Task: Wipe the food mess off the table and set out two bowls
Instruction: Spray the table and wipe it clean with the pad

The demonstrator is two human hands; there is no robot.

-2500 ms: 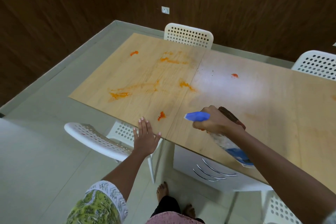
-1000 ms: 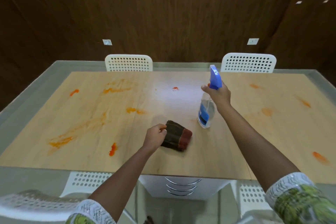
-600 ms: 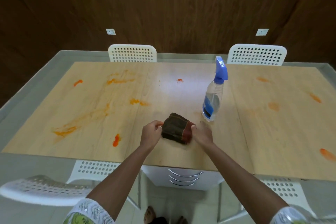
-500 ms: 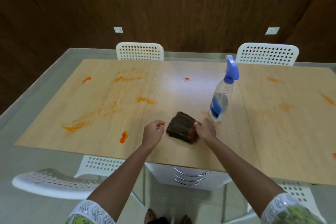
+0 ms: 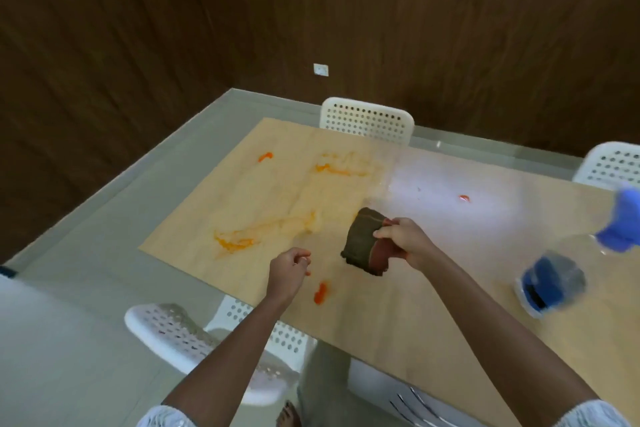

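Nearest the camera, a white perforated chair (image 5: pixel 180 329) stands at the near edge of the wooden desk (image 5: pixel 433 322), and a bare foot (image 5: pixel 289 416) shows on the floor below. The left hand (image 5: pixel 289 274) hangs over the near edge of the desk with its fingers (image 5: pixel 301 258) loosely curled and holding nothing. Just beside it on the desk lies a small red-orange blob (image 5: pixel 320 292). The right hand (image 5: pixel 403 241) grips a folded brown and red cloth (image 5: pixel 363 244), fingers curled over its top edge and the thumb behind; whether the cloth touches the desk cannot be told. To the right a blurred spray bottle (image 5: pixel 554 274) with blue liquid and a blue trigger head (image 5: pixel 623 222) stands on the desk, well apart from both hands. Left of the cloth an orange smear (image 5: pixel 256 236) stretches across the wood. Farther back are a second orange streak (image 5: pixel 337 168), a small red spot (image 5: pixel 265 156) near the left corner and another red spot (image 5: pixel 464 198) to the right. Two more white chairs stand at the far side, one (image 5: pixel 367 120) in the middle and one (image 5: pixel 613 163) at the right edge. A white wall socket (image 5: pixel 321 69) sits on the dark wood wall behind.
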